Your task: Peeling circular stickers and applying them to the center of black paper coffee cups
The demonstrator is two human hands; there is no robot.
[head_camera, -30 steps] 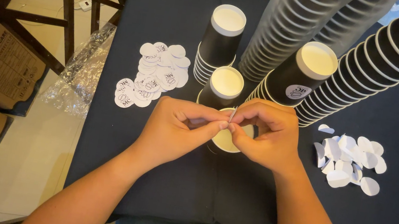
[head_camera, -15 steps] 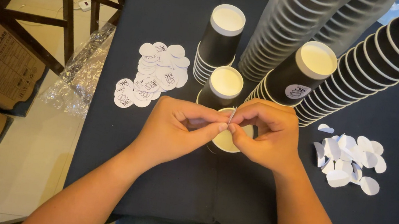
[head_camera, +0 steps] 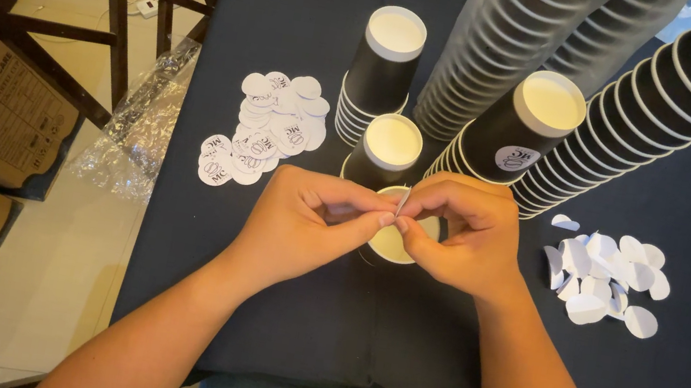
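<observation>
White sticker (head_camera: 402,201) between both hands

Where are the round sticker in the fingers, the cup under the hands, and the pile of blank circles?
Round sticker (head_camera: 402,200), head view, its thin edge.
Cup (head_camera: 388,245), head view, its pale bottom.
Blank circles (head_camera: 603,278), head view, middle of pile.

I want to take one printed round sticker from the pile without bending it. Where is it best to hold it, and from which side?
Take the printed round sticker at the pile's near-left corner. It lies flat on the black tablecloth, and its outer rim sticks out free of the others. Probably best: come from the table's left edge, slide a fingertip under that rim, and pinch it lightly.
</observation>
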